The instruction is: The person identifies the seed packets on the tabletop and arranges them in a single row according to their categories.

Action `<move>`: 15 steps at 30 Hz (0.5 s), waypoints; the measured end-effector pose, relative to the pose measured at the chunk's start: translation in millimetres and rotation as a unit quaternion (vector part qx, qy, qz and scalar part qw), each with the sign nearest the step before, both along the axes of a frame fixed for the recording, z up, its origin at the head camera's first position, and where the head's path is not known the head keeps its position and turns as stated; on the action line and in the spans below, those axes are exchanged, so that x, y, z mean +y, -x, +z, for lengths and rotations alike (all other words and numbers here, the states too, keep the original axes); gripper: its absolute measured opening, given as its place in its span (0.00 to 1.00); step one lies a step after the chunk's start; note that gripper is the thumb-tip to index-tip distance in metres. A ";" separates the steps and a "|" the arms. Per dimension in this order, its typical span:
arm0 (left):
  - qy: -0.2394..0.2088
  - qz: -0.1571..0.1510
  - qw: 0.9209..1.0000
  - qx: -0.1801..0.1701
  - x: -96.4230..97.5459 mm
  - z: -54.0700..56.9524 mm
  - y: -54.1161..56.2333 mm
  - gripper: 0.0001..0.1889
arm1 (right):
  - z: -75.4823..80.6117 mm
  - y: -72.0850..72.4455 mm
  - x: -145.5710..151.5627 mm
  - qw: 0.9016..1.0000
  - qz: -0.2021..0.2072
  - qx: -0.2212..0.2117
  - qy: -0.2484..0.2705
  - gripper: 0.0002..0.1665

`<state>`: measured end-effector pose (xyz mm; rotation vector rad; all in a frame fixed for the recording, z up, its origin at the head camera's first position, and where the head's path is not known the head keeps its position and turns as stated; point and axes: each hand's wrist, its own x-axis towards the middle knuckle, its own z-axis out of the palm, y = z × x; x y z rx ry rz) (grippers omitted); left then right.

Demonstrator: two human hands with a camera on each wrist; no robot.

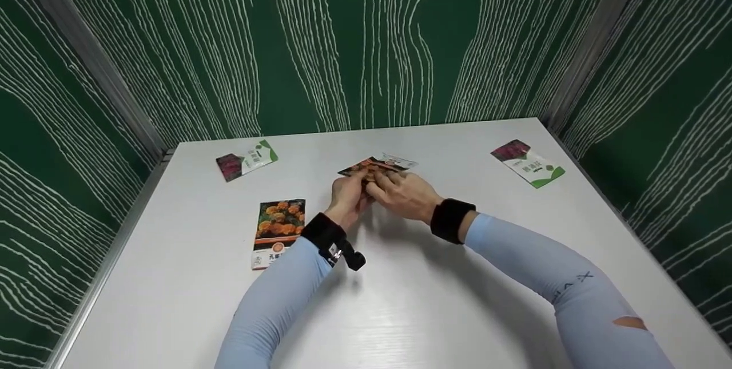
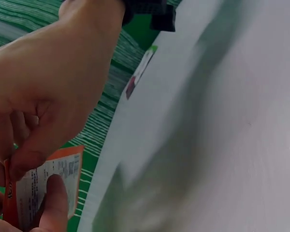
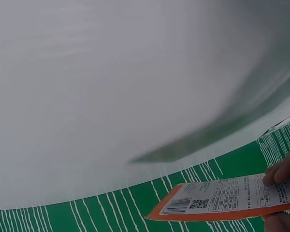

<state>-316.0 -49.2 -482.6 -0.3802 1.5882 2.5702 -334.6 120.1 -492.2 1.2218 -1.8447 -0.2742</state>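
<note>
Both hands are together over the middle of the table, holding a flower seed packet [image 1: 370,165] with orange blooms on its front. My left hand [image 1: 346,196] grips its left side and my right hand [image 1: 407,193] pinches its near edge. In the left wrist view, a thumb presses the white printed back of the packet [image 2: 70,166], and curled fingers pinch its orange edge. The right wrist view shows the packet's back [image 3: 222,195], with a barcode and an orange border, raised off the table. Fingers cover part of it. A pale printed piece [image 1: 401,160] shows just behind the packet; whether it is separate I cannot tell.
An orange-flower seed packet [image 1: 280,220] lies left of the left wrist, partly under the forearm. Green-and-white packets with dark pink flowers lie at the back left [image 1: 247,161] and back right [image 1: 527,164] of the white table [image 1: 377,317]. Green patterned walls [image 1: 297,43] surround it.
</note>
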 end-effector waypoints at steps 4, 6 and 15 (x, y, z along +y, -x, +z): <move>0.027 0.017 0.999 0.015 -3.1 -1.7 0.7 0.08 | 0.7 -1.2 -2.8 1.000 0.003 0.007 0.000 0.14; 0.043 0.024 0.999 0.020 -5.7 -1.4 0.6 0.08 | 2.2 -2.5 -4.5 1.000 0.001 -0.006 -0.001 0.13; 0.067 0.039 0.997 -0.010 -29.7 0.3 -3.2 0.13 | 14.2 -6.1 -3.5 0.993 -0.044 -0.104 0.037 0.14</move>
